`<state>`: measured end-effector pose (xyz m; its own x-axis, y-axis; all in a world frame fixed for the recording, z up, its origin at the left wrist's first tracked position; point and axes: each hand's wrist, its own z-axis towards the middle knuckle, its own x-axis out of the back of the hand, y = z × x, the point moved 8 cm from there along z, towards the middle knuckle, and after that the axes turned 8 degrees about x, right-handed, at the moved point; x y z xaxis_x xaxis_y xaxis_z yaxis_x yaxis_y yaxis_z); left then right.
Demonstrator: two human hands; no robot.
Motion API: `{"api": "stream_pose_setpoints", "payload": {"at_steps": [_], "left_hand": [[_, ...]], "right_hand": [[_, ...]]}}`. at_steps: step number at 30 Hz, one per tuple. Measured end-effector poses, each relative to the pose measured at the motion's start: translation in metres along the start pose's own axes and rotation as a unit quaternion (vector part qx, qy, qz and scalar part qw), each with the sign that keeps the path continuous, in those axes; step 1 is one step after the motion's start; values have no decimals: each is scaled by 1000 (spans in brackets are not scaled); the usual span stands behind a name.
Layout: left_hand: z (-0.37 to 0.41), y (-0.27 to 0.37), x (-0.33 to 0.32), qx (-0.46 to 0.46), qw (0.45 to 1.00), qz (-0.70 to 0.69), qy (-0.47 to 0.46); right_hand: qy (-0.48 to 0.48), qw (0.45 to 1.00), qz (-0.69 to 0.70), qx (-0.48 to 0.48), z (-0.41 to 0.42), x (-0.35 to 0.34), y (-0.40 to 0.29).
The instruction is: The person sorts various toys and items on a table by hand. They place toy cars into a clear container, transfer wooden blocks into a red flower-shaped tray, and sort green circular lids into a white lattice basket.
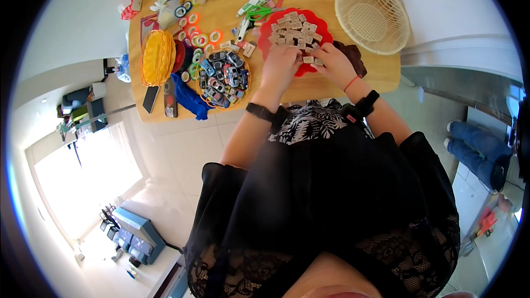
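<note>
A red scalloped plate (265, 41) lies before me on the table, with a heap of small wooden blocks (295, 29) on it. The blocks bear printed markings. At the plate's near side, a short row of wooden blocks (308, 60) sits between my hands. My left hand (281, 65) has its fingertips at the row's left end, partly hiding a block there. My right hand (336, 63) pinches the block at the right end (318, 61) between thumb and fingers. Both wrists wear black straps.
A wicker basket of toy cars (223, 76) stands left of the plate, near tape rolls (200, 40) and a yellow basket (157, 58). Green-handled scissors (259, 13) lie behind. A cream woven basket (372, 18) is at right, past a dark brown item (352, 56).
</note>
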<state>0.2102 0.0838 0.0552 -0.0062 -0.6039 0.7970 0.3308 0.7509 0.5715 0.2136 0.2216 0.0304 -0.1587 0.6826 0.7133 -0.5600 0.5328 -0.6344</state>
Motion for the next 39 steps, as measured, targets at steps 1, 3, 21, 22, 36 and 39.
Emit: {"api": "stream_pose_setpoints", "payload": {"at_steps": [1, 3, 21, 22, 36, 39], "left_hand": [[0, 4, -1, -18, 999, 26, 12], [4, 8, -4, -15, 999, 34, 16], [15, 4, -22, -12, 997, 77, -26], [16, 3, -21, -14, 995, 93, -19], [67, -78, 65, 83, 995, 29, 53], [89, -128, 85, 156, 985, 77, 5]], "right_hand": [[7, 1000, -9, -8, 0, -3, 2], [26, 999, -23, -17, 0, -6, 5], [62, 997, -8, -39, 18, 21, -14], [61, 997, -15, -40, 16, 17, -8], [58, 998, -37, 3, 45, 15, -14], [73, 997, -13, 25, 66, 18, -29]]}}
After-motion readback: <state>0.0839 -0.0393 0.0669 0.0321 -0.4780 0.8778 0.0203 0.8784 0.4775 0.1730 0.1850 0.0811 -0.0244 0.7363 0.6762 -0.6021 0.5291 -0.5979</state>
